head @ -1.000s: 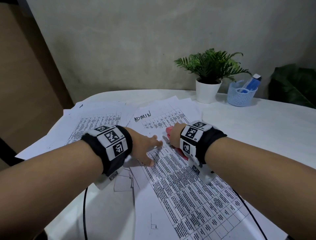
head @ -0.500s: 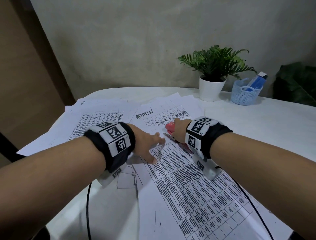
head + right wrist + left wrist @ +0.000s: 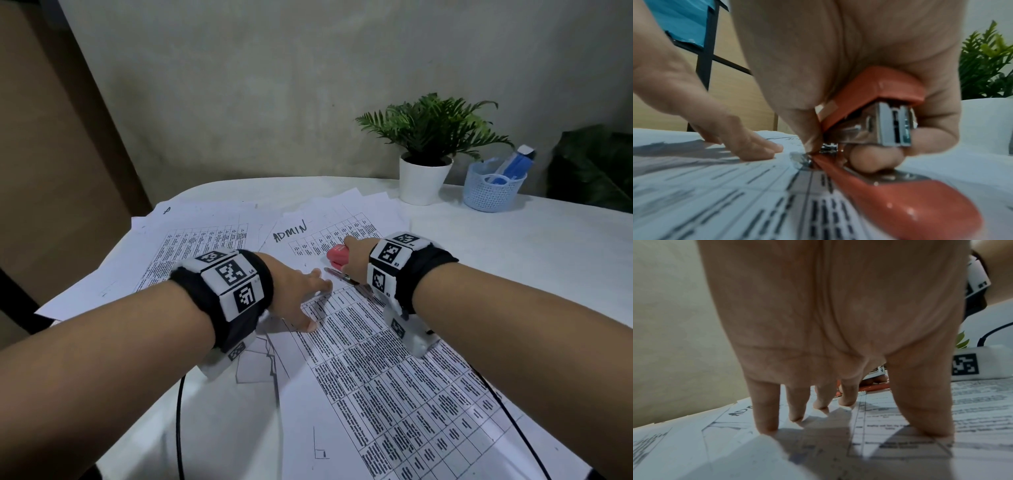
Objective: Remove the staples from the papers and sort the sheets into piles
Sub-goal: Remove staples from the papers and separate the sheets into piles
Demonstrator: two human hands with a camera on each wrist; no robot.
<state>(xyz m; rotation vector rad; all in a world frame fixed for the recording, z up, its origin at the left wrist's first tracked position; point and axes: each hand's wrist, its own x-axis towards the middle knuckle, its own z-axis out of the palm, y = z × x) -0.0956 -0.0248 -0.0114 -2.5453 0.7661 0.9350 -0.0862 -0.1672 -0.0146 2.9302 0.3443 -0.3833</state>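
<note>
A printed table sheet point(image 3: 394, 377) lies in front of me on the white table point(image 3: 513, 246). My left hand point(image 3: 308, 294) presses its top left corner flat, with straight, spread fingers point(image 3: 766, 418). My right hand point(image 3: 354, 260) grips a red stapler point(image 3: 337, 255) just right of that corner. In the right wrist view the stapler point(image 3: 879, 97) hangs open, its base lying on the sheet and its metal rear tip point(image 3: 807, 158) touching the paper near the left hand's fingers point(image 3: 756, 149). The staple itself cannot be made out. A pile marked ADMIN point(image 3: 308, 236) lies behind, and another pile point(image 3: 191, 246) lies to the left.
A potted plant point(image 3: 424, 178) and a blue basket point(image 3: 493, 192) with a blue item stand at the back right. Dark leaves point(image 3: 596, 171) fill the far right. Black cables point(image 3: 178, 428) run under my wrists. A brown panel point(image 3: 51, 171) stands left of the table.
The head view has shifted slightly. Both hands stay in nearly the same place, the left pressing the sheet and the right holding the stapler at its corner.
</note>
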